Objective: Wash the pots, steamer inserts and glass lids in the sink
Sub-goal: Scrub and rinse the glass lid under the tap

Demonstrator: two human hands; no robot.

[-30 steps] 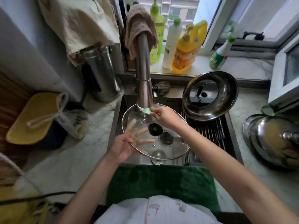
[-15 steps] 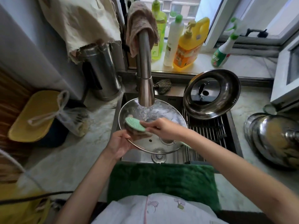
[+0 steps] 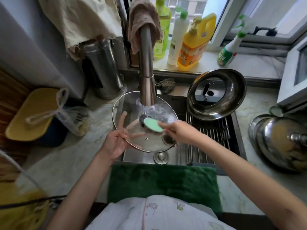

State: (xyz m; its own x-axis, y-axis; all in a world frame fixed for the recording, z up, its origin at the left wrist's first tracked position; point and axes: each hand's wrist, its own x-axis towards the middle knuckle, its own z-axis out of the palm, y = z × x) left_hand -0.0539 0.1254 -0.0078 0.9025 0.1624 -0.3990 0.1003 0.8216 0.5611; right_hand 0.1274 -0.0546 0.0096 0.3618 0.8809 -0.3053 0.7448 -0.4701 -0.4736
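Observation:
A round glass lid [image 3: 149,141] with a metal rim is held tilted over the sink [image 3: 137,157], under the running faucet [image 3: 147,77]. My left hand [image 3: 116,141] supports it from the left edge, fingers spread beneath the glass. My right hand [image 3: 179,131] grips a green sponge [image 3: 152,125] pressed on the lid near its dark knob. Water splashes on the upper part of the glass. A steel lid [image 3: 216,95] leans upturned on the drying rack [image 3: 209,130] at the right.
Another steel pot lid [image 3: 280,143] lies on the right counter. Detergent bottles [image 3: 191,45] stand on the windowsill. A steel canister [image 3: 103,68] and a yellow tub [image 3: 34,113] with a plastic bag sit left. A green towel [image 3: 162,183] covers the sink's front edge.
The lid has turned and tilted up toward the faucet. My right hand has carried the sponge from the lid's left rim to its middle. My left hand's fingers have spread under the glass.

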